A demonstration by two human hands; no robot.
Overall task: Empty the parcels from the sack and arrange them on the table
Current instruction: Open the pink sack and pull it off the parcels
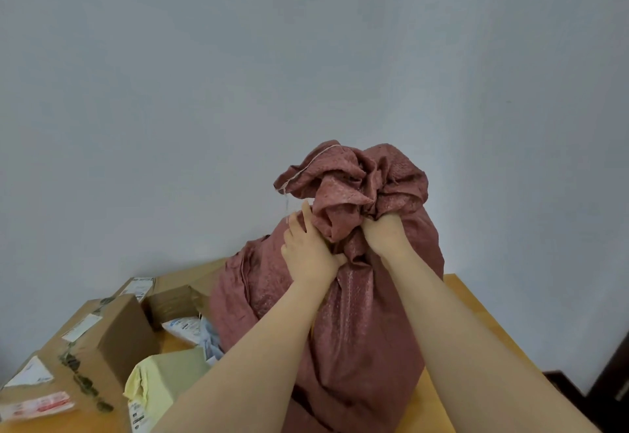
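A dusty-red woven sack [357, 330] stands upright on the wooden table [476, 306], bulging, its crumpled end bunched at the top. My left hand [308, 252] grips the sack's gathered fabric on the left, fingers partly spread against it. My right hand [386, 231] is closed around the bunched fabric just to the right. Parcels lie to the left of the sack: a brown carton [112, 330] with labels, a pale yellow-green wrapped parcel [160, 385], and white and blue mailers [194, 329] right against the sack. Whatever the sack holds is hidden.
More brown cartons [177, 293] stand at the back left against the grey wall [306, 58]. A flat carton with a red and white label [37, 402] lies at the near left. A dark piece of furniture [609, 391] shows beyond the table's right edge.
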